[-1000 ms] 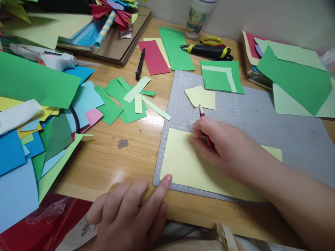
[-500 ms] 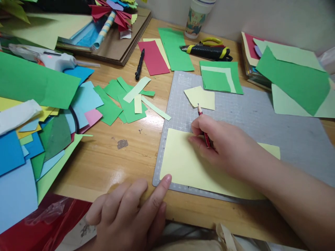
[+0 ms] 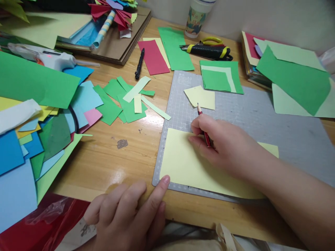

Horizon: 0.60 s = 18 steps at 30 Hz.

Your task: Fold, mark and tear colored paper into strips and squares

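My right hand (image 3: 222, 143) is closed around a red pencil (image 3: 207, 138), whose sharpened end points away from me. It rests over a pale yellow sheet of paper (image 3: 180, 157) and covers part of it. My left hand (image 3: 133, 212) lies at the near edge, its index fingertip at the sheet's lower left corner and the other fingers bent, with nothing held. Under the sheet is a grey cutting mat (image 3: 172, 101). Just beyond the pencil tip lies a small pale yellow paper piece (image 3: 202, 97) with a slanted edge.
Green paper squares (image 3: 222, 76) lie at the mat's far edge, with pliers (image 3: 209, 51) and a paper cup (image 3: 196, 19) behind. Left are green scraps (image 3: 131, 104), a black pen (image 3: 139, 64), a glue gun (image 3: 57, 59) and heaped coloured paper (image 3: 18, 188). More paper (image 3: 295, 80) is stacked right.
My left hand has shifted very slightly left, its index fingertip still at the sheet's corner. My right hand and the pencil have stayed nearly still.
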Available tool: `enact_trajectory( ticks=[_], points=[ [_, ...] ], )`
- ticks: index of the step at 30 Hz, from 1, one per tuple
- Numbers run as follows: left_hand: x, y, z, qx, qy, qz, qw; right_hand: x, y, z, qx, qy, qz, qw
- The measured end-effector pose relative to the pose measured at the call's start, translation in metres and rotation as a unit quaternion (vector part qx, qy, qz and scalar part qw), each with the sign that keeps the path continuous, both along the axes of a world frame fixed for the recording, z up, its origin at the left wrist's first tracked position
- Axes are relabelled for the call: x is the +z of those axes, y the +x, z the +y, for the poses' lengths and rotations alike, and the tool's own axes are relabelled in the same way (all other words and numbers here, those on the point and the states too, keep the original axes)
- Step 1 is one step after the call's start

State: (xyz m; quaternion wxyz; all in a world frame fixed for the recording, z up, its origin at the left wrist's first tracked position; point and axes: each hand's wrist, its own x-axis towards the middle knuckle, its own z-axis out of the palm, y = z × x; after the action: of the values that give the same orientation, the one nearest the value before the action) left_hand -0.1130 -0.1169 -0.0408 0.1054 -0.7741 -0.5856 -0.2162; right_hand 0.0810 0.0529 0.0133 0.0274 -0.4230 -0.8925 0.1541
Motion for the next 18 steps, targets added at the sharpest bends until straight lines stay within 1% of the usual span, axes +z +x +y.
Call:
enact_trajectory(
  ticks=[5, 15, 18],
  points=[
    [0.0004, -0.0012, -0.0038, 0.015, -0.008, 0.003, 1.0, -0.0015, 0.0005, -0.0003, 0.004, 0.002, 0.008, 1.0],
    [-0.0035, -0.0027, -0.0048, 0.005, 0.006, 0.009, 1.0, -0.0009, 0.0009, -0.001, -0.001, -0.001, 0.022, 1.0],
    [-0.0033, -0.001, -0.0062, 0.026, -0.005, 0.016, 1.0, -0.0008, 0.0011, -0.0016, -0.001, -0.002, 0.022, 1.0]
  ],
)
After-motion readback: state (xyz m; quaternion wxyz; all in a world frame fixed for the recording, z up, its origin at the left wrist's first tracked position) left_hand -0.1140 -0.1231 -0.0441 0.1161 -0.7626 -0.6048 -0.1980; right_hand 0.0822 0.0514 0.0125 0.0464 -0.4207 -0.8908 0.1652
